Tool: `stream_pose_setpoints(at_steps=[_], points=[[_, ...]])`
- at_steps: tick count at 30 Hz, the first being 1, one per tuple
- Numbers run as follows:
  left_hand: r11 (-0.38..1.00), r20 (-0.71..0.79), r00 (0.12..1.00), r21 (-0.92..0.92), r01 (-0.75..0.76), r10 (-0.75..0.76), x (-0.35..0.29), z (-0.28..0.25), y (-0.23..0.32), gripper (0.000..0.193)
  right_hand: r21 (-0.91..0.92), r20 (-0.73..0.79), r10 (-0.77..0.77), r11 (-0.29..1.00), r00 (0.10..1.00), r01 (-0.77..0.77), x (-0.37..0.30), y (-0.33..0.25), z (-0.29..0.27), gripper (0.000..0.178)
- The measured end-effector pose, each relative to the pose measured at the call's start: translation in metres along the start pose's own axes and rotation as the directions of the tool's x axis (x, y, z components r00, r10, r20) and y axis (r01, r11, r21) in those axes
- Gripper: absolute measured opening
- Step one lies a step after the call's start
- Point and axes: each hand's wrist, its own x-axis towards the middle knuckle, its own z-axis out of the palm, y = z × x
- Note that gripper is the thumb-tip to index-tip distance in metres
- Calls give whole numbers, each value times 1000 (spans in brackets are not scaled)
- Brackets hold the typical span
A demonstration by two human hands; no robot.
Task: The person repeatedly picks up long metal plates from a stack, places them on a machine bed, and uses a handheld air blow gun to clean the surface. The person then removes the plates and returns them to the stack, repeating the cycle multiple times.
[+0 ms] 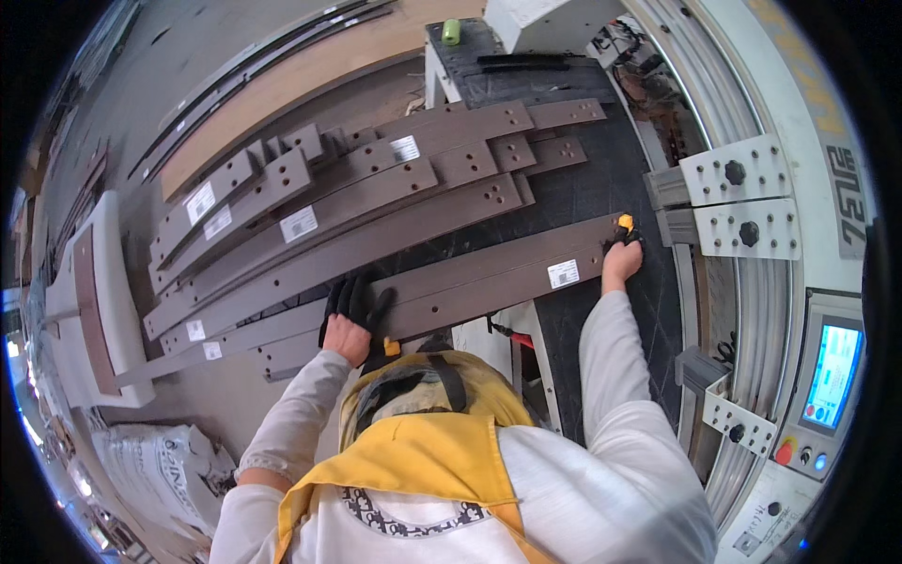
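Observation:
A long brown board (507, 279) with a white label and drilled holes lies in front of me, and a second narrower brown board (470, 260) runs along its far side. My left hand (352, 320), in a black fingertip-covering glove, rests on the boards with its fingers spread. At the boards' right end my right hand (622, 260), gloved the same way, is closed around a small yellow object (625, 223) that sticks out beyond the fingers; its kind is unclear. Another small yellow piece (391, 347) shows at the near board edge beside my left hand.
Stacked brown boards (376, 193) with labels and holes lie beyond, partly on a black work surface (648, 320). At right stands a white machine with rails, clamp plates (742, 230) and a lit control screen (833, 376). A green roll (451, 32) sits at the back.

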Motion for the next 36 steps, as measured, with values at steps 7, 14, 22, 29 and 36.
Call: stream_pose_setpoints(at_steps=[7,14,22,29,36], points=[[991,264,962,132,32,-66,-2,31,-1,21,-86,-45,-24,996,999,20,-1,8,4,18],[984,110,993,173,-49,30,5,31,-5,16,29,-49,35,999,998,-34,-2,9,2,17],[988,308,950,128,-84,41,7,35,-13,16,54,13,-24,998,1000,23,-7,-4,-14,19],[995,344,938,63,-75,49,39,32,6,17,-225,455,-224,907,862,355,-105,-66,-47,17],[978,247,966,-207,-27,79,100,16,52,16,-300,384,-111,924,917,237,-36,-61,-33,24]])
